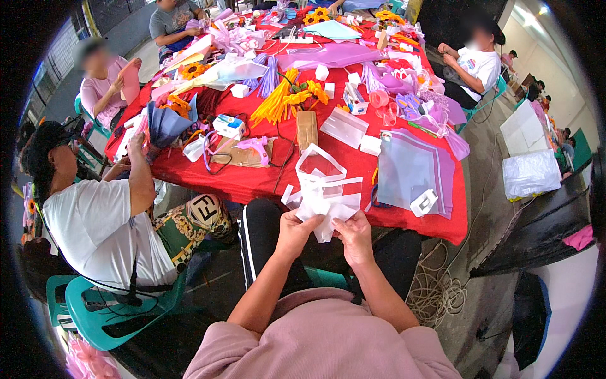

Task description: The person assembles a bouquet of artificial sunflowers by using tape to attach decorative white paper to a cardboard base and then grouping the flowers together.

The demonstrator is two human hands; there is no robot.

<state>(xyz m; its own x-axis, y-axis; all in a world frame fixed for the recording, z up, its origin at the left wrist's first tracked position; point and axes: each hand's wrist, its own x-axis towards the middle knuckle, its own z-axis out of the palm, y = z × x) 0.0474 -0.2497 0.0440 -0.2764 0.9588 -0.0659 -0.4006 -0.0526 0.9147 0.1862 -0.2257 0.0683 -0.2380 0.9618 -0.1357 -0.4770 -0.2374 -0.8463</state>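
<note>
My left hand (299, 227) pinches a gathered bundle of white translucent sheets (322, 189) over my lap, and my right hand (351, 232) grips the same bundle from the other side, thumbs toward its middle. The bundle has folded, pointed flaps and clear window-like parts. Just beyond it on the red-covered table (252, 189) are a pink glue gun (254, 146) on cardboard, a brown block (307, 129), a clear sheet (344, 129) and stacked lilac and pale sheets (410, 170) with a small white object (424, 202) on top.
Yellow stems (274, 101), artificial sunflowers (192, 71) and wrapping paper crowd the table. A person in a white shirt (95, 227) sits close on my left; other people (473, 76) sit around the table. Coiled cables (435, 294) lie on the floor at lower right.
</note>
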